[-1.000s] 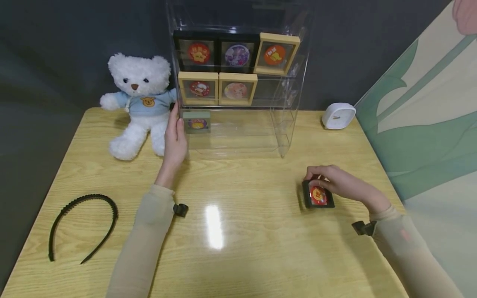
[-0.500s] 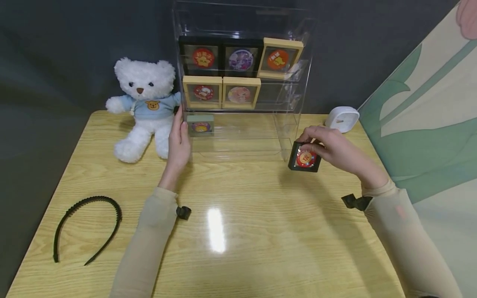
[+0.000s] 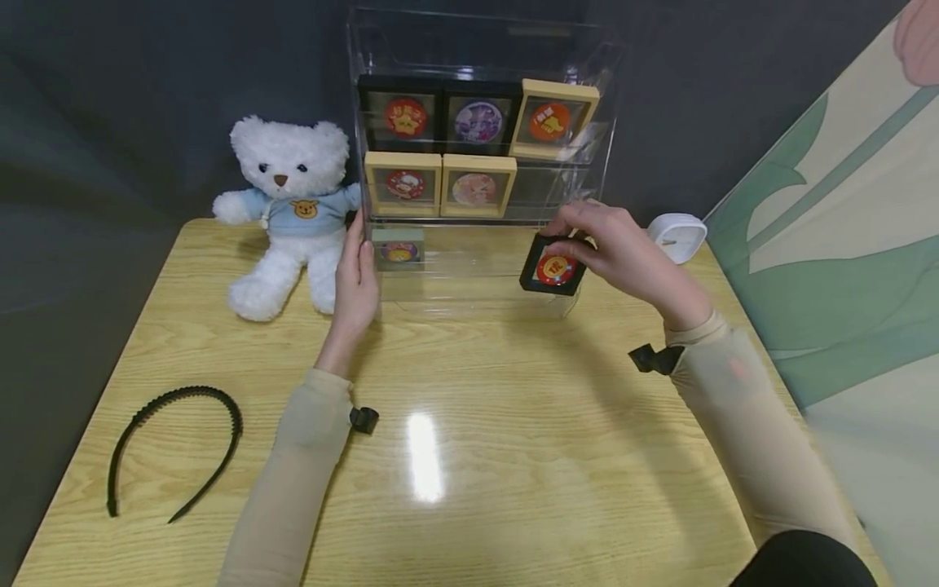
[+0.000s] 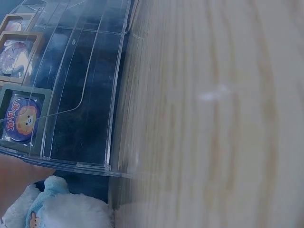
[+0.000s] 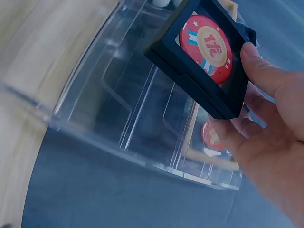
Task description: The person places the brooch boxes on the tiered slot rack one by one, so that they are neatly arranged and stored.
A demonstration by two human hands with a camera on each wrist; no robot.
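The fingers [image 5: 266, 71] of the right hand [image 3: 623, 249] are curled round a black framed badge [image 3: 553, 269], pinching its far and right edges; we see the frame held tilted, off the table [image 3: 513, 456], at the near right front of the clear display case [image 3: 579, 212]. The badge inside it is red with a yellow centre, as the right wrist view confirms [image 5: 206, 45]. The fingers of the left hand [image 3: 357, 281] lie straight and close together, pressed flat against the left wall of the case; we note nothing held in that hand.

Inside the case we record a grey-green framed badge [image 3: 398, 247] on the bottom tier, at the left, just beside the left hand. On the middle tier stand two tan frames [image 3: 440, 184] side by side. On the top tier stand two black frames [image 3: 440, 116] and, to their right, one tan frame [image 3: 553, 120], tilted.

Left of the case sits a white teddy bear [image 3: 289, 212] in a blue top, touching or nearly touching the case wall. A black hairband [image 3: 176, 448] lies at the near left of the table. A small white clock [image 3: 678, 236] stands at the far right, behind the right hand.
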